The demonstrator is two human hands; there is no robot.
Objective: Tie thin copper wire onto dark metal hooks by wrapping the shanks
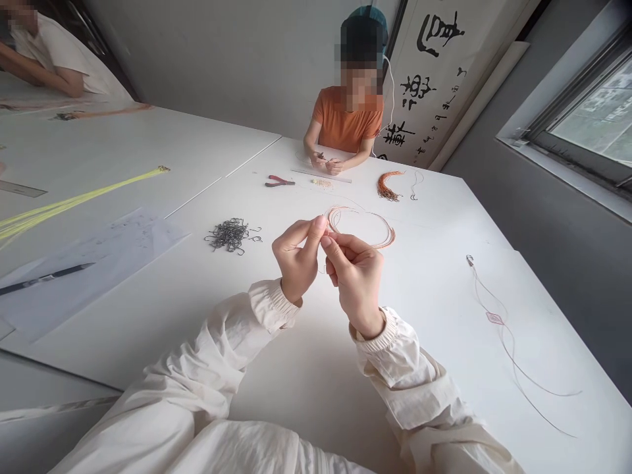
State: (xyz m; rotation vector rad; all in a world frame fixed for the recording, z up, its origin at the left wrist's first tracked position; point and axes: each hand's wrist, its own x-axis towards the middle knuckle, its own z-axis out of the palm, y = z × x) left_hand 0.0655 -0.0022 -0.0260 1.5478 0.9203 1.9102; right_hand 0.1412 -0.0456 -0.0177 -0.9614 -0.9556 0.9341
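Note:
My left hand (296, 257) and my right hand (356, 276) are raised together over the white table (316, 368), fingertips meeting. Both pinch the near end of a thin pink-orange cord (365, 227), which loops in a coil on the table just beyond my fingers. Both hands are closed in a pinch. Cream sleeves cover my forearms.
A pile of small dark metal hooks (230, 235) lies left of my hands. Red-handled pliers (279, 181), an orange cord bundle (388, 185) and beads lie by a person in an orange shirt (345, 122) across the table. A finished knotted cord (496, 318) lies right; yellow cords (74, 201) left.

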